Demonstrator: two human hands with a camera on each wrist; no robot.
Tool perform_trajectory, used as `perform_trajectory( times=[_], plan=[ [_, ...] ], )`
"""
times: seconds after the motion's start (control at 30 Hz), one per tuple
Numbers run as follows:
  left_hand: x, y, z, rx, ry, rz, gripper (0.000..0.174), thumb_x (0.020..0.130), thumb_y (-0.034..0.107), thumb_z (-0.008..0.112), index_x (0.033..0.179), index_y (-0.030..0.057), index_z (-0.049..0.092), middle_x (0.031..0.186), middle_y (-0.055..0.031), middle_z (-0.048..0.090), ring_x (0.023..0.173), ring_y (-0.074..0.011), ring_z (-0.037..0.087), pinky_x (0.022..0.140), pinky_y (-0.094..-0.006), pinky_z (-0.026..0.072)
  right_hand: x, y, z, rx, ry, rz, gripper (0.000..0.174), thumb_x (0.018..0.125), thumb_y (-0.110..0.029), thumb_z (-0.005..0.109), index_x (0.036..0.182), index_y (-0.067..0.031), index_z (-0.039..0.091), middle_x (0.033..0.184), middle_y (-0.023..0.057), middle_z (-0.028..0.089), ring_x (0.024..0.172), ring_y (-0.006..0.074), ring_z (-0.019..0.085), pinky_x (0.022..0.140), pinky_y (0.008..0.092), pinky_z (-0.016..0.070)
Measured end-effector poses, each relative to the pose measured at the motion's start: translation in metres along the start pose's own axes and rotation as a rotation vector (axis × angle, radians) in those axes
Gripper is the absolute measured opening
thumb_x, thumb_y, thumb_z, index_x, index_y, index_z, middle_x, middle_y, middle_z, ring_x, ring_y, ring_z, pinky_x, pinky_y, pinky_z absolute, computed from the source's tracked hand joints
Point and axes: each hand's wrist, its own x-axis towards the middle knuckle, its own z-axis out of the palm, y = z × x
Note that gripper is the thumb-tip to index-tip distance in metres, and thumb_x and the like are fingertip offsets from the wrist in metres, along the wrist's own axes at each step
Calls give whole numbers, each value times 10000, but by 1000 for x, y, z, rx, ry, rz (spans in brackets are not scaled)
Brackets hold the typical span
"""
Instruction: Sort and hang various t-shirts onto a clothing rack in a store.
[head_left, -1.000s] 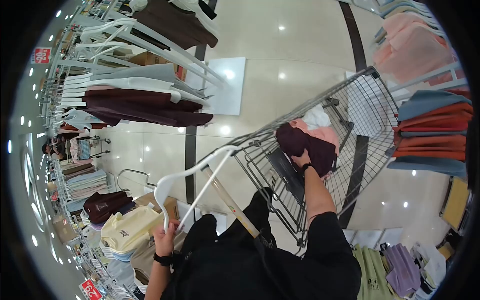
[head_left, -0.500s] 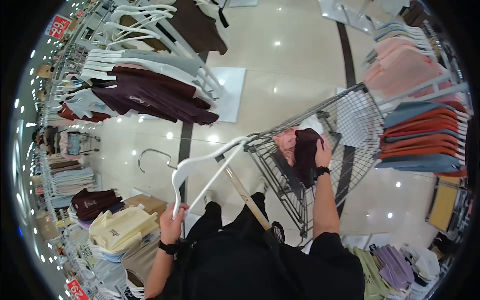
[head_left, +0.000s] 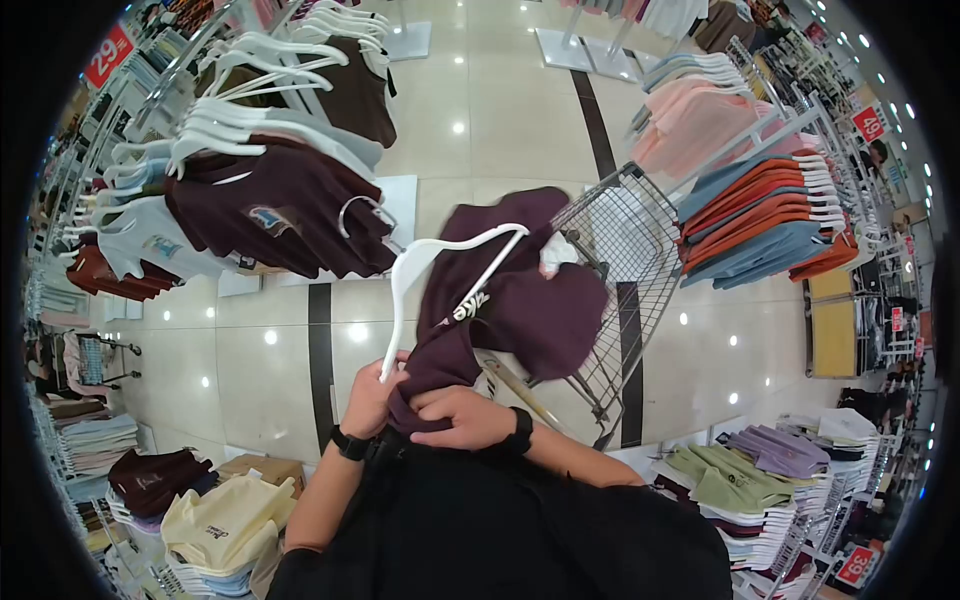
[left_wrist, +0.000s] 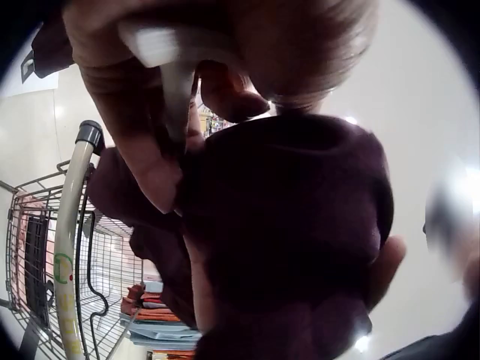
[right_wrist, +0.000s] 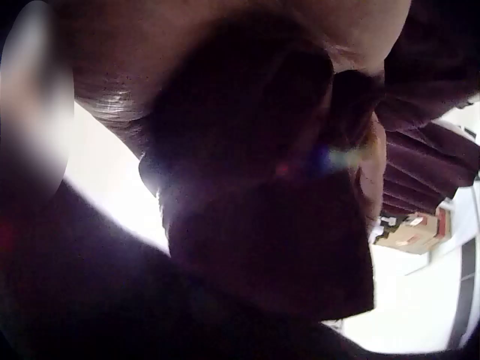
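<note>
Where the clothing store's tiled floor gleams under one shopping cart, left hand grips one white hanger; right hand clutches one maroon shirt.

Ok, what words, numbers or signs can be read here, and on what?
"29": upper-left red sign
"49": upper-right red sign
"39": lower-right red sign
"ike": apparently, in white lettering on the maroon garment; its start is unclear
Too small or blurred: prints on the cart handle, yellow shirt, hanging maroon shirt and carton; small red signs at right
</note>
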Motion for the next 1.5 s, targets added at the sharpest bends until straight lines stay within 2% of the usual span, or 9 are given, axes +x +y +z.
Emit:
perform_trajectory(
  times=[0.23, 0.3, 0.37, 0.43, 0.63, 0.73, 1.03, 1.17, 1.5],
  plan=[
    [-38, 29, -96, 110, 23, 102, 192, 885, 0, 730, 803, 57, 565, 988, -18, 633, 803, -57, 513, 762, -227, 451, 48, 13, 78, -301, 30, 132, 232, 934, -200, 760, 900, 8, 661, 984, 138, 685, 928, 351, 658, 854, 404, 518],
    [-49, 32, -126, 33, -2, 105, 290, 882, -5, 716, 737, 85, 481, 957, -14, 617, 765, -48, 452, 722, -219, 411, 47, 41, 99, -686, 363, 76, 166, 881, -141, 786, 918, -24, 674, 897, 124, 675, 964, 312, 656, 872, 391, 515],
    [-59, 36, -158, 78, -46, 186, 305, 882, -15, 699, 724, 93, 461, 992, -23, 626, 782, -49, 470, 724, -232, 427, 55, 47, 106, -563, 663, 489, 236, 825, -102, 826, 992, -29, 676, 939, 133, 664, 1010, 314, 650, 906, 392, 518],
    [-86, 63, -158, 66, -45, 168, 340, 875, -23, 696, 701, 98, 430, 950, -12, 596, 783, -54, 464, 723, -241, 419, 67, 55, 124, -697, 918, 279, 396, 737, -66, 872, 1077, -33, 673, 1015, 151, 682, 948, 351, 653, 808, 424, 548],
    [-119, 89, -203, 219, -227, 266, 336, 893, -34, 673, 693, 81, 429, 1033, -21, 617, 780, -50, 443, 698, -238, 393, 122, 22, 169, -616, 518, -54, 461, 747, -41, 798, 1195, -60, 691, 951, 94, 646, 871, 298, 648, 742, 393, 502],
    [-121, 93, -226, 212, -129, 341, 321, 899, -39, 662, 701, 72, 435, 1026, -29, 636, 774, -55, 464, 696, -233, 393, 145, 6, 191, -492, 451, 4, 430, 760, 13, 759, 1179, -63, 704, 921, 77, 654, 853, 258, 646, 739, 348, 507],
    [-109, 102, -241, 138, -48, 307, 258, 903, -37, 670, 745, 50, 487, 945, -4, 606, 807, -51, 474, 869, -281, 439, 186, 41, 180, -752, 296, -191, 533, 726, -46, 791, 1231, -100, 628, 1281, 122, 620, 1053, 324, 670, 841, 391, 568],
    [-86, 114, -227, 385, 48, 301, 89, 904, -3, 698, 959, 8, 629, 733, 42, 479, 731, -53, 449, 825, -271, 441, 179, 62, 156, -710, 201, -218, 443, 722, -72, 789, 1141, -97, 647, 1139, 94, 643, 1017, 315, 658, 806, 399, 561],
    [9, 137, -185, 535, 26, 268, 126, 920, 89, 706, 976, -16, 666, 854, 11, 561, 714, -77, 492, 654, -272, 430, 200, 55, 68, -406, 226, -179, 194, 833, -103, 718, 1008, -58, 647, 958, 92, 648, 887, 297, 652, 757, 409, 533]
  ],
)
